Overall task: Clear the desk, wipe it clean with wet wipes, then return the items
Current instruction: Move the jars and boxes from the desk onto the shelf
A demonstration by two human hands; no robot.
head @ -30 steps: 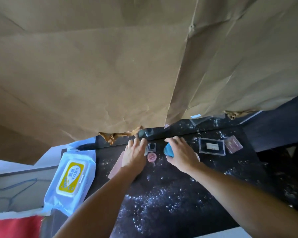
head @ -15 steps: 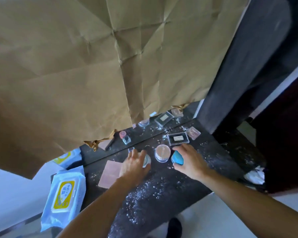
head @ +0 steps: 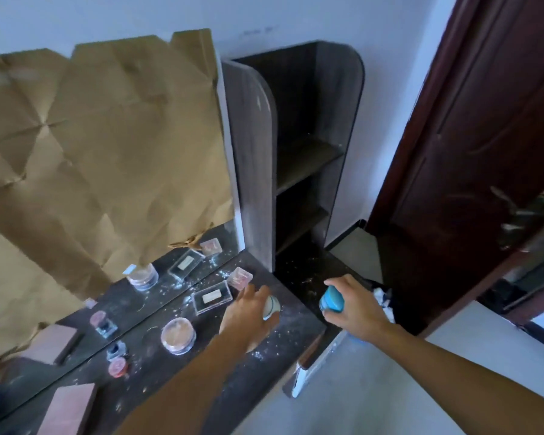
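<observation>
Nowhere legible writing: blank-looking label inside clear case.

One head view only, nothing shared with another. Looking forward and down from above, close over the desk, tilted right toward the shelf and door. Mirror to the left, both forearms reaching in from below.

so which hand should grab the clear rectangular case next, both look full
Left, probably. The left hand hovers right beside the clear rectangular case on the desk, though it holds a small white jar. The right hand is out past the desk's edge, gripping a blue container.
</observation>
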